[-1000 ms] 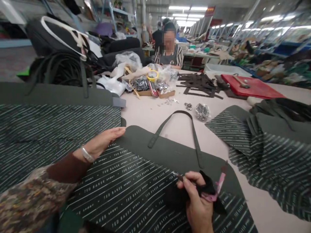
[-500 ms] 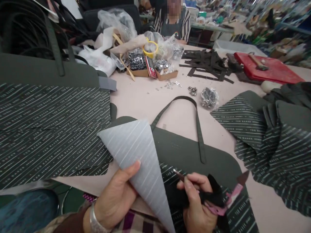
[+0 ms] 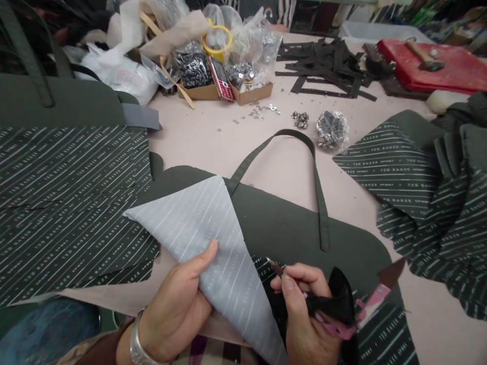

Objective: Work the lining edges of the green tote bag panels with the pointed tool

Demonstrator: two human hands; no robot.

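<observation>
My left hand (image 3: 178, 304) pinches a folded-over flap of fabric (image 3: 201, 228), its pale grey underside facing up and the thumb on top. The flap belongs to a dark green bag panel (image 3: 277, 213) with a strap handle (image 3: 262, 147). My right hand (image 3: 308, 314) is closed round a thin pointed tool (image 3: 274, 265), its tip just right of the flap's edge. A pink-handled blade (image 3: 380, 291) and a black wrapped part also stick out of the right hand; how they join is partly hidden.
Striped panels are stacked at left (image 3: 72, 203) and right (image 3: 391, 167). Behind lie small boxes of metal parts (image 3: 251, 94), a bagged bundle (image 3: 332, 129), dark strips (image 3: 327, 66) and a red board (image 3: 456, 66) with a hammer (image 3: 424, 55).
The view has shifted down and closer to the table. The flap's left corner has swung further left, and both hands keep their holds.
</observation>
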